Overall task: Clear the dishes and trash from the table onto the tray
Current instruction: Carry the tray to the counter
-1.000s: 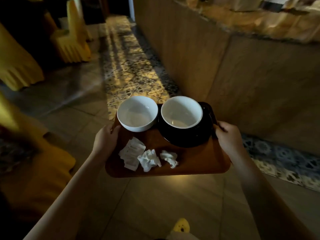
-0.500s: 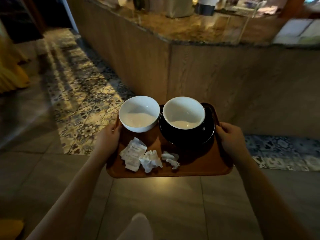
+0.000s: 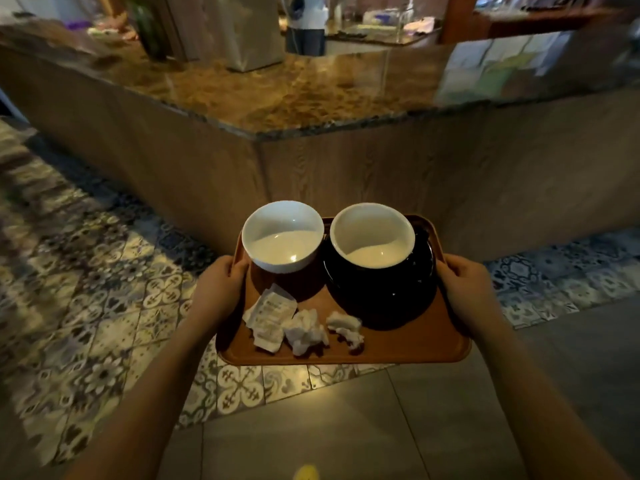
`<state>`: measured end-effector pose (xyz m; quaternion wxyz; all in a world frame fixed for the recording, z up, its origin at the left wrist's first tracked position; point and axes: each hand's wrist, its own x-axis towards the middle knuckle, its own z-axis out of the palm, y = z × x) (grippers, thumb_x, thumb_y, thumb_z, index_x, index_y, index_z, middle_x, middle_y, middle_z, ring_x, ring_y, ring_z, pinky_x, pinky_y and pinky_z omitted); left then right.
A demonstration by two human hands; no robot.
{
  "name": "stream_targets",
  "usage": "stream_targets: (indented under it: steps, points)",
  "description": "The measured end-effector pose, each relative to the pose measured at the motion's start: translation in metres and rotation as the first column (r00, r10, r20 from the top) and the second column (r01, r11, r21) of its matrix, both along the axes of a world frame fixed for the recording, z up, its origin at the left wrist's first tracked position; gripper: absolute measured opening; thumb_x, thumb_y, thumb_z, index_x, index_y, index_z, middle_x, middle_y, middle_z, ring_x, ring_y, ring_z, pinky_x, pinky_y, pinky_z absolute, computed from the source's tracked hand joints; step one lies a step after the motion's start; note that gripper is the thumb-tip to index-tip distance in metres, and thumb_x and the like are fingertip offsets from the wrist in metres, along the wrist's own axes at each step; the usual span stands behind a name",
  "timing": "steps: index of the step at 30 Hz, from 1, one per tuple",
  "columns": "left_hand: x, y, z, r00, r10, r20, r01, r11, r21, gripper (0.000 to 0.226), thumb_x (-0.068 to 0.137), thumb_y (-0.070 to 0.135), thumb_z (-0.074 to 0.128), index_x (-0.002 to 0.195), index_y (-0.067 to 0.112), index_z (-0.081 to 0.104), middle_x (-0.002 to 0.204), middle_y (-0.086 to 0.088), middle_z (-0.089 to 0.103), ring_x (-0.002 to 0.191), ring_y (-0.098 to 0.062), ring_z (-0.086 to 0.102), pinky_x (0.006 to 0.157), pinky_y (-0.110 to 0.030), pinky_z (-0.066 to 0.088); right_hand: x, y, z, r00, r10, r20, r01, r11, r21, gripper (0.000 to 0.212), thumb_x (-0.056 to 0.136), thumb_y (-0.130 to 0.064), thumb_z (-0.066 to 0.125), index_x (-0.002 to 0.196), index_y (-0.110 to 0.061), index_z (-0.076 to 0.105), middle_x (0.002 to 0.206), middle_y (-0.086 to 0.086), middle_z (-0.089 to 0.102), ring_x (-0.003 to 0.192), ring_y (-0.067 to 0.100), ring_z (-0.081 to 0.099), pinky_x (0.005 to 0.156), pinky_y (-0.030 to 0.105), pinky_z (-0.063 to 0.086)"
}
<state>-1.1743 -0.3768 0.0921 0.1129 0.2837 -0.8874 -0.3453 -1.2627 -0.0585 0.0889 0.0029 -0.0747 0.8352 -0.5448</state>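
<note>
I carry a brown tray [image 3: 398, 344] level in front of me above the floor. My left hand [image 3: 216, 289] grips its left edge and my right hand [image 3: 464, 289] grips its right edge. A white bowl [image 3: 282, 235] stands at the tray's back left. Beside it a black cup with a white inside [image 3: 372, 233] sits on a black saucer [image 3: 405, 299]. Along the front lie a folded paper slip [image 3: 268, 315] and two crumpled white napkins [image 3: 306, 330] [image 3: 344, 325].
A wooden counter with a stone top [image 3: 294, 95] stands straight ahead, its corner pointing at me. Containers and a person stand behind it. Patterned tiles [image 3: 86, 306] run along its base; plain grey tiles [image 3: 450, 410] lie underfoot.
I have turned right and walked closer to the counter; its corner now faces me. The yellow chairs have left the view. The tray and its load stay steady in both hands.
</note>
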Motion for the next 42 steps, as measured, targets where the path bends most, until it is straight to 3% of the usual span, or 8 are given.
stream_targets:
  steps: [4, 7, 14, 18, 22, 29, 39, 42]
  points:
    - [-0.069, -0.017, 0.013, 0.998, -0.067, 0.001, 0.067, 0.998, 0.003, 0.03, 0.096, 0.029, 0.04, 0.081, 0.007, 0.055, 0.065, 0.0, 0.049, 0.06, -0.012, 0.046, 0.05, -0.026, 0.029, -0.049, -0.014, 0.003, 0.997, -0.068, -0.034, 0.067, 0.998, -0.01, 0.046, 0.094, -0.02, 0.051, 0.065, 0.016, 0.049, 0.053, 0.015, 0.041, 0.047, 0.013, 0.035, 0.043, 0.021, 0.027]
    - [-0.121, -0.02, 0.018, 0.997, -0.083, 0.005, 0.083, 0.997, 0.01, 0.03, 0.096, 0.028, 0.041, 0.072, 0.014, 0.051, 0.063, 0.001, 0.047, 0.058, -0.009, 0.042, 0.049, -0.025, 0.028, -0.088, -0.017, 0.009, 0.991, -0.112, -0.075, 0.115, 0.993, 0.033, 0.045, 0.094, -0.016, 0.05, 0.059, 0.012, 0.046, 0.052, 0.015, 0.037, 0.047, 0.013, 0.032, 0.037, 0.017, 0.023]
    - [-0.242, -0.003, 0.024, 0.995, -0.099, -0.006, 0.1, 0.994, 0.053, 0.031, 0.096, 0.026, 0.041, 0.066, 0.021, 0.047, 0.064, 0.001, 0.048, 0.058, -0.008, 0.043, 0.05, -0.023, 0.027, -0.205, -0.001, 0.018, 0.985, -0.133, -0.114, 0.142, 0.987, 0.076, 0.044, 0.094, -0.021, 0.049, 0.054, -0.005, 0.041, 0.05, 0.011, 0.032, 0.051, 0.02, 0.031, 0.049, 0.029, 0.022]
    - [-0.316, 0.015, 0.03, 0.997, -0.081, -0.015, 0.082, 0.994, 0.068, 0.027, 0.096, 0.028, 0.041, 0.08, 0.013, 0.056, 0.068, -0.002, 0.052, 0.062, -0.012, 0.048, 0.051, -0.025, 0.033, -0.28, 0.019, 0.032, 0.985, -0.135, -0.104, 0.145, 0.985, 0.09, 0.049, 0.094, -0.018, 0.049, 0.049, -0.014, 0.031, 0.046, 0.004, 0.029, 0.046, 0.015, 0.027, 0.05, 0.029, 0.021]
    - [-0.381, 0.035, 0.037, 0.996, -0.063, -0.066, 0.067, 0.996, 0.065, 0.029, 0.096, 0.029, 0.041, 0.085, 0.007, 0.058, 0.068, -0.007, 0.054, 0.061, -0.017, 0.049, 0.052, -0.028, 0.036, -0.357, 0.041, 0.053, 0.985, -0.093, -0.145, 0.117, 0.98, 0.163, 0.046, 0.094, -0.02, 0.048, 0.05, -0.013, 0.035, 0.047, 0.005, 0.032, 0.04, 0.009, 0.03, 0.04, 0.019, 0.02]
    - [-0.484, 0.053, 0.057, 0.996, -0.038, -0.078, 0.041, 0.998, 0.042, 0.033, 0.096, 0.028, 0.041, 0.078, 0.005, 0.055, 0.061, -0.009, 0.047, 0.054, -0.02, 0.042, 0.048, -0.027, 0.03, -0.469, 0.055, 0.083, 0.985, -0.073, -0.154, 0.103, 0.976, 0.192, 0.049, 0.095, -0.022, 0.048, 0.047, -0.015, 0.035, 0.045, 0.002, 0.034, 0.036, 0.005, 0.034, 0.034, 0.014, 0.024]
    - [-0.624, 0.032, 0.057, 0.999, 0.007, -0.044, -0.009, 0.999, -0.052, 0.037, 0.095, 0.028, 0.04, 0.071, 0.005, 0.055, 0.063, -0.01, 0.052, 0.062, -0.026, 0.049, 0.051, -0.031, 0.032, -0.614, 0.032, 0.073, 0.988, -0.063, -0.141, 0.099, 0.961, 0.26, 0.046, 0.094, -0.018, 0.047, 0.05, -0.012, 0.037, 0.049, 0.005, 0.035, 0.048, 0.016, 0.033, 0.044, 0.025, 0.024]
    - [-0.665, 0.021, 0.059, 1.0, 0.006, -0.01, -0.006, 0.997, -0.079, 0.038, 0.095, 0.027, 0.04, 0.063, 0.009, 0.05, 0.061, -0.007, 0.05, 0.056, -0.02, 0.045, 0.048, -0.03, 0.028, -0.657, 0.02, 0.07, 0.988, -0.058, -0.143, 0.097, 0.954, 0.285, 0.047, 0.095, -0.017, 0.046, 0.05, -0.013, 0.037, 0.049, 0.004, 0.036, 0.047, 0.015, 0.034, 0.04, 0.018, 0.027]
